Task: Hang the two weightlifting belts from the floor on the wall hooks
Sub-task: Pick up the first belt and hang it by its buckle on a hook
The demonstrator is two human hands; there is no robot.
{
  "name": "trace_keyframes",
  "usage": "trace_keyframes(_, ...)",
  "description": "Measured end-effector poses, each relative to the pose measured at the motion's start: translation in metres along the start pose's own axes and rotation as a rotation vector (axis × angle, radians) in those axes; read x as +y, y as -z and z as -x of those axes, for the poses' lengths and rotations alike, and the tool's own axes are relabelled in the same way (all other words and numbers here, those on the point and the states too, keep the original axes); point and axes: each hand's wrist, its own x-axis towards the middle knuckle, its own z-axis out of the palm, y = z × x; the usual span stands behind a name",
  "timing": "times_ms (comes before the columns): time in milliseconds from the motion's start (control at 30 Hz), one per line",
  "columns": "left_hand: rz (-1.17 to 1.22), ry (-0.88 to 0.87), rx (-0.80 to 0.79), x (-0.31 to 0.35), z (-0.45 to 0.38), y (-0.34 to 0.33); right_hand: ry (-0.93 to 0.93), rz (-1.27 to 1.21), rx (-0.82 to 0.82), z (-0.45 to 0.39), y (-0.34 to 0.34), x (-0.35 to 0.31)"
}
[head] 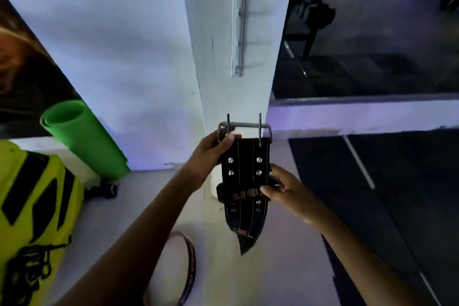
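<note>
I hold a black leather weightlifting belt [244, 169] upright in front of a white pillar, its steel two-prong buckle [244, 126] at the top. My left hand [211, 154] grips the belt's upper left edge by the buckle. My right hand [280, 186] pinches the belt's right side lower down, at the loop. The belt's tail hangs down below my hands. A second belt [188, 256] lies curled on the pale floor beneath my left forearm, partly hidden. A metal hook rail [238, 32] runs vertically up the pillar above the buckle.
A rolled green mat [84, 141] leans against the wall at the left. A yellow and black padded object [32, 206] fills the lower left. Dark gym flooring [372, 194] with white lines lies to the right, and a mirror [372, 45] above it.
</note>
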Motion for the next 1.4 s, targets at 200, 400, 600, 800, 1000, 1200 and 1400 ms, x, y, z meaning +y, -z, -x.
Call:
trace_keyframes(200,-0.249,-0.265,-0.021,0.123,0.012,0.023,0.175,-0.016,0.095,-0.016,0.022,-0.115)
trace_keyframes(400,-0.384,-0.577,0.226,0.211,0.024,0.038,0.283,-0.014,0.152,-0.027,0.032,-0.201)
trace_keyframes(600,-0.240,-0.763,0.377,0.286,0.028,0.022,0.429,-0.069,0.228,-0.030,0.058,-0.296)
trace_keyframes(800,-0.104,-0.872,0.460,0.368,0.031,-0.007,0.671,-0.178,0.386,-0.036,0.098,-0.388)
trace_keyframes(1000,-0.073,-0.942,0.580,0.427,0.028,-0.018,0.810,-0.279,0.394,-0.044,0.104,-0.406)
trace_keyframes(1200,-0.066,-0.954,0.603,0.451,0.022,-0.020,0.846,-0.367,0.316,-0.047,0.105,-0.397)
trace_keyframes(1400,0.049,-0.909,0.650,0.453,0.009,-0.018,0.772,-0.335,0.253,-0.059,0.101,-0.369)
